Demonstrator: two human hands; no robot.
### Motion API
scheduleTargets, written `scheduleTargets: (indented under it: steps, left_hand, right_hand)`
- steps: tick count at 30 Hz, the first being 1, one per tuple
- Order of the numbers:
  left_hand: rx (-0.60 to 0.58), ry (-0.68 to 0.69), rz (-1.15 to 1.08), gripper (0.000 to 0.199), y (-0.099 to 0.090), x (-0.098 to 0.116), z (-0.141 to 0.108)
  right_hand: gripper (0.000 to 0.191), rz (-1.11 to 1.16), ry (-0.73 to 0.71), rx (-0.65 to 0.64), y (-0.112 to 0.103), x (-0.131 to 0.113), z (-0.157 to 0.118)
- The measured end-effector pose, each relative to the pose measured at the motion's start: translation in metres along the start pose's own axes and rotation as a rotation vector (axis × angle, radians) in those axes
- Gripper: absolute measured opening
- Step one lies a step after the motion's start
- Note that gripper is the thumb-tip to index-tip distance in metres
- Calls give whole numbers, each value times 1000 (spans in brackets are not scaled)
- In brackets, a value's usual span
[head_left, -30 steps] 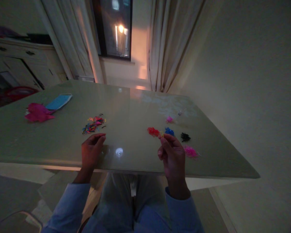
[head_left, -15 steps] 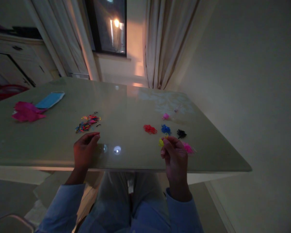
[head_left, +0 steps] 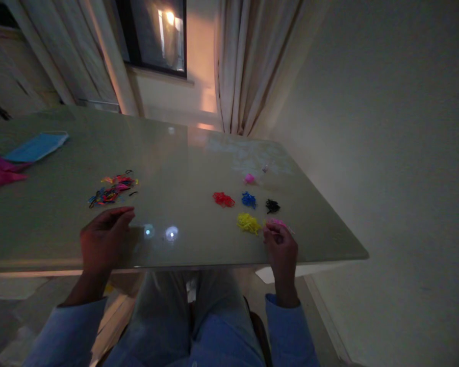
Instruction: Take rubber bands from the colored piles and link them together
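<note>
My left hand (head_left: 104, 238) rests at the table's near edge, thumb and forefinger pressed together; anything between them is too small to make out. Just beyond it lies a mixed heap of small coloured rubber bands (head_left: 112, 192). On the right, my right hand (head_left: 281, 245) is closed in a pinch, with a small bit of yellow, seemingly a rubber band (head_left: 265, 223), at its fingertips. Beside it on the left is a yellow pile (head_left: 248, 223). A pink pile (head_left: 278, 223) is partly hidden behind the fingers. Red (head_left: 224, 199), blue (head_left: 248, 200) and black (head_left: 273, 206) piles lie farther back.
A bright pink clump (head_left: 249, 179) and a small clear scrap (head_left: 265, 168) lie behind the sorted piles. At the far left are a blue face mask (head_left: 37, 147) and a crumpled pink piece (head_left: 0, 171). A wall (head_left: 386, 153) stands on the right.
My right hand has shifted from over the yellow pile to its right side, by the pink pile, uncovering the yellow bands. The left hand stays pinched near the mixed heap. The view has turned right.
</note>
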State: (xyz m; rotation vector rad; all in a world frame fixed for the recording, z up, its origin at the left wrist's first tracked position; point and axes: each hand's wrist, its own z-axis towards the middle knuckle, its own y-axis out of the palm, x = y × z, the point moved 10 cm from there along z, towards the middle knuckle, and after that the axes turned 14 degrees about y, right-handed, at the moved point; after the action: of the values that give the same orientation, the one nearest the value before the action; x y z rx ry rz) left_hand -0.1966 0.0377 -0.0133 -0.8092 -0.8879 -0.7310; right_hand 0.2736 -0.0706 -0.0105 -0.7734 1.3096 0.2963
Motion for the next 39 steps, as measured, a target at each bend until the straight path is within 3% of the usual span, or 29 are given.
scheduleTargets:
  steps: [6, 20, 24, 27, 31, 34, 36, 39]
  left_hand:
    - [-4, 14, 28, 29, 0, 0, 1]
    - [-11, -2, -88, 33, 5, -8, 3]
    - [-6, -2, -124, 33, 7, -9, 4]
    - [-5, 8, -115, 32, 7, -7, 4]
    - [-35, 32, -136, 30, 11, -8, 4]
    - [-78, 57, -132, 31, 15, -8, 3]
    - [-106, 82, -110, 29, 19, -7, 2]
    - [-154, 102, -87, 28, 25, -8, 2]
  right_hand:
    - [25, -189, -125, -1, 11, -10, -5]
    - [27, -245, -232, -8, 14, -17, -10]
    - [24, -201, -253, -38, 21, -26, -23]
    - [18, -132, -317, -160, 46, -47, -45]
    - [12, -89, -451, -437, 104, -75, -77]
    - [12, -82, -472, -609, 140, -79, -87]
    - [13, -100, -448, -652, 152, -74, -84]
    - [14, -123, -415, -665, 153, -64, -80]
